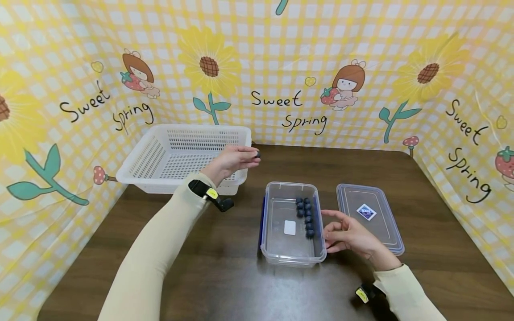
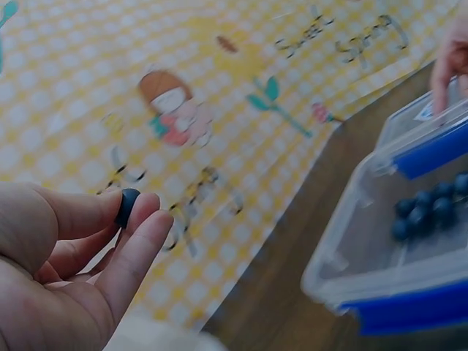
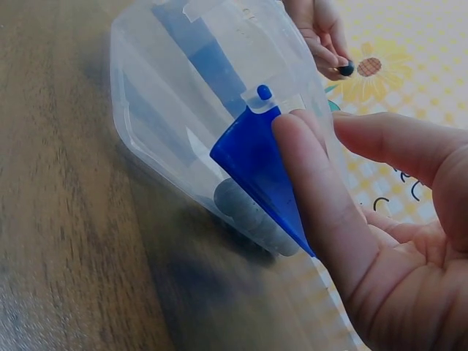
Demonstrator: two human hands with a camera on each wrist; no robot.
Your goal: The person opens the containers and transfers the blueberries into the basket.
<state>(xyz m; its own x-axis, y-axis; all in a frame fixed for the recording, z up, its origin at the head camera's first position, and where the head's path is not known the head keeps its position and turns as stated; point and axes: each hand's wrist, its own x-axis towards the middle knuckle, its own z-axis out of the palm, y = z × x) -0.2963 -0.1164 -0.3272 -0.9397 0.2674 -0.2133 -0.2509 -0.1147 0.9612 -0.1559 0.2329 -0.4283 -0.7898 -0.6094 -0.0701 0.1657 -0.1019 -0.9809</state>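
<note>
While I watch from the head view: my left hand (image 1: 230,161) pinches a blueberry (image 1: 257,154) above the table, beyond the clear box (image 1: 292,252).
Left wrist view: thumb and fingertips (image 2: 150,223) close on the berry; round, no long axis.
Right hand (image 1: 349,235): fingers relaxed, touching the box's blue clip (image 3: 252,157).
Box: long axis runs away from me; berries (image 1: 306,217) lined along its right wall.

The left arm stretches up the middle-left of the head view, its hand (image 1: 232,161) raised near centre with thumb and fingertips pinched together. The right hand (image 1: 350,235) lies at lower right, fingers loosely spread, pointing left.
</note>
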